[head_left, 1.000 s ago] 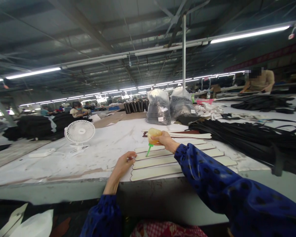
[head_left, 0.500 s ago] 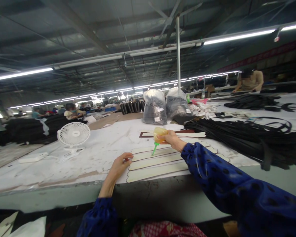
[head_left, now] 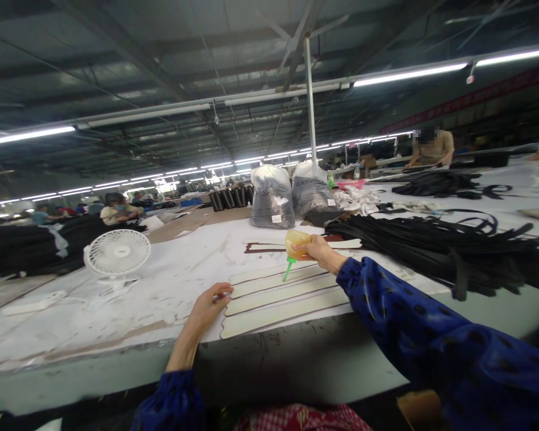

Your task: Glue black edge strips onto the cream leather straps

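Note:
My right hand [head_left: 312,248] is wrapped round a squeeze bottle [head_left: 295,244] with yellowish contents, tilted nozzle-down. Its thin green nozzle [head_left: 288,269] points at pale strips [head_left: 278,302] with dark edges and wavy ends, laid side by side on the white tabletop. The nozzle tip is at one of the upper strips; whether it touches is too small to tell. At the left ends of the strips is my left hand [head_left: 209,305], its fingers curled and thumb and forefinger close together. What they hold, if anything, I cannot make out.
Brown pieces and a pale strip [head_left: 265,246] lie beyond the row. A white fan [head_left: 118,251] and a power strip [head_left: 33,302] are on the left. Two stuffed bags [head_left: 272,197] stand at the back. Black straps [head_left: 413,245] pile up on the right. Co-workers are farther off.
My right hand has moved the bottle rightward along the strips. My left hand stays by their left ends. The whole view has shifted, so the surroundings appear farther left.

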`<state>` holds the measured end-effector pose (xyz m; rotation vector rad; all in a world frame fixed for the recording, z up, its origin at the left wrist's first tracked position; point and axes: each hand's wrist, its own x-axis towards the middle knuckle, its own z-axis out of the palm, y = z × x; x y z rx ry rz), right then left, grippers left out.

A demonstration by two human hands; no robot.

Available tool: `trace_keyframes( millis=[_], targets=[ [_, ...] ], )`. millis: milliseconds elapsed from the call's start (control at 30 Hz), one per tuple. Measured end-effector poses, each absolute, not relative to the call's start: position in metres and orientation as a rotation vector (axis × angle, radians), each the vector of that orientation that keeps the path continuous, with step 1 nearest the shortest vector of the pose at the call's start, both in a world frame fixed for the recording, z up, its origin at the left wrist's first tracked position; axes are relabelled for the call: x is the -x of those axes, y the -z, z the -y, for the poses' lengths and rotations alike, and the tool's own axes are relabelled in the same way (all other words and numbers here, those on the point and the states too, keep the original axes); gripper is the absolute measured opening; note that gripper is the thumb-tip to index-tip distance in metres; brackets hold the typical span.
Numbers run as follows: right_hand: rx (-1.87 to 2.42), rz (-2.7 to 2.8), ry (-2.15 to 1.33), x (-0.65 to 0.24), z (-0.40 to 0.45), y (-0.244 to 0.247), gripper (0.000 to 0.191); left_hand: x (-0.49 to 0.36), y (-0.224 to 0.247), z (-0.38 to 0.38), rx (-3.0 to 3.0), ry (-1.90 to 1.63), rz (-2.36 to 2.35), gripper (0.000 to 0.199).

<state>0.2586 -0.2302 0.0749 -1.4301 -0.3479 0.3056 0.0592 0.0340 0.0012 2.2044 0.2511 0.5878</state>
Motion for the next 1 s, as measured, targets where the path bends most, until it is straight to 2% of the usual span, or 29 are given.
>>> trace_keyframes(
  millis=[133, 600, 800, 1000],
  targets=[
    [1.429, 0.342, -0.29, -0.261, 0.24, -0.075, 0.024, -0.06, -0.001, -0.035, -2.208, -0.577, -0.249, 0.037],
    [1.456, 0.29, -0.22, -0.279, 0.276, -0.073, 0.027, -0.058, -0.009, -0.031, -2.212, -0.502, -0.293, 0.049],
    [1.47, 0.265, -0.195, -0.282, 0.295, -0.077, 0.02, -0.057, -0.015, -0.028, -2.218, -0.491, -0.31, 0.049],
    [1.442, 0.242, -0.149, -0.292, 0.315, -0.075, 0.025, -0.058, -0.011, -0.031, -2.23, -0.478, -0.295, 0.051]
  ],
)
